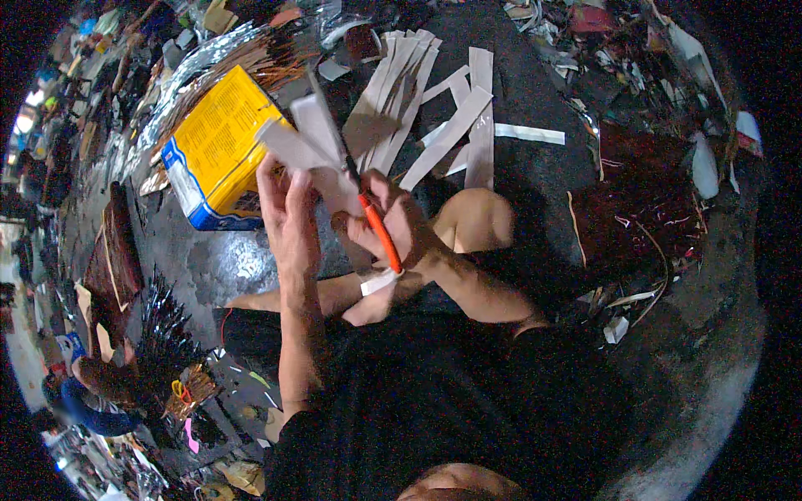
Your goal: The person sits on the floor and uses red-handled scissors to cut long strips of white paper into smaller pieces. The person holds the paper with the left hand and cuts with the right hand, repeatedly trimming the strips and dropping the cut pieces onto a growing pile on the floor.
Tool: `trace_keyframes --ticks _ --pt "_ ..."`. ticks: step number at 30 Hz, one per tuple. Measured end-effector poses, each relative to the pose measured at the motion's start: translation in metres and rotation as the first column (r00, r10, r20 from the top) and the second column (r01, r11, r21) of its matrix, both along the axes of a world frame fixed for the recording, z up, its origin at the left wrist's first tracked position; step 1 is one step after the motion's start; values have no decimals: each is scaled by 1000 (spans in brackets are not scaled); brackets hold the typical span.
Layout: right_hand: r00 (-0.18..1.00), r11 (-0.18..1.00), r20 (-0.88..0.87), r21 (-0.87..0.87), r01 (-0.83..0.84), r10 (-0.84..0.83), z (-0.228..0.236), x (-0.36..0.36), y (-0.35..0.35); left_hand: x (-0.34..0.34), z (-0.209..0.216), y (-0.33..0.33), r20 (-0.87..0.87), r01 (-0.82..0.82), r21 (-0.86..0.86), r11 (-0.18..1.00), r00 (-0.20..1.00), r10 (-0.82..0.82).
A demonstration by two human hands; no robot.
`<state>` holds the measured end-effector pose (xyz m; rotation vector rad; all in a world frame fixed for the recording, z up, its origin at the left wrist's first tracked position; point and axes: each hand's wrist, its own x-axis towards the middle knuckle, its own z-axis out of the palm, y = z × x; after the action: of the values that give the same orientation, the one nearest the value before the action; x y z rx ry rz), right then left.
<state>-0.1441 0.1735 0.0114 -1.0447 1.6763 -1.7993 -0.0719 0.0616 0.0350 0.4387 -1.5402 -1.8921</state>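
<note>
My left hand (288, 204) is raised with its fingers closed around a pale strip (286, 145), smeared by motion. Close on its right, my right hand (401, 221) grips scissors with orange handles (381, 232). Their dark blades point up and away, beside another pale piece (314, 122); whether the blades touch the strip I cannot tell. Beyond the hands, several long whitish strips (455, 138) lie crossed on the dark floor. Left of my left hand stands a yellow box (221, 125) with a blue and white band. A small white scrap (378, 282) rests by my crossed legs.
A bundle of thin shiny strips (196, 79) lies behind the box. Dark brown sheets (639, 196) are spread at the right, and a dark brown folded piece (121, 246) at the left. Mixed scrap is heaped around the edges. Near the lower left is a person's blue sleeve or cloth (96, 409).
</note>
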Motion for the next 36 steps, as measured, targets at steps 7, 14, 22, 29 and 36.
trace_keyframes --ticks 7,14,22,29,36 --pt "938 909 203 -257 327 -280 42 -88 -24 -8 -64 17 296 580 62 812 766 -570" --pt "664 651 41 -165 741 -746 -41 -325 -64 -145 -60 -48 373 594 52 803 735 -567" --pt "592 630 303 36 776 -746 -77 -241 93 -108 -190 -20 839 727 -439 528 541 -48" --pt "503 620 404 246 745 -764 -112 -165 140 -82 -195 25 831 624 -486 612 548 102" --pt "746 750 111 200 631 -657 -72 -145 109 -64 -208 30 709 519 -629 579 688 154"
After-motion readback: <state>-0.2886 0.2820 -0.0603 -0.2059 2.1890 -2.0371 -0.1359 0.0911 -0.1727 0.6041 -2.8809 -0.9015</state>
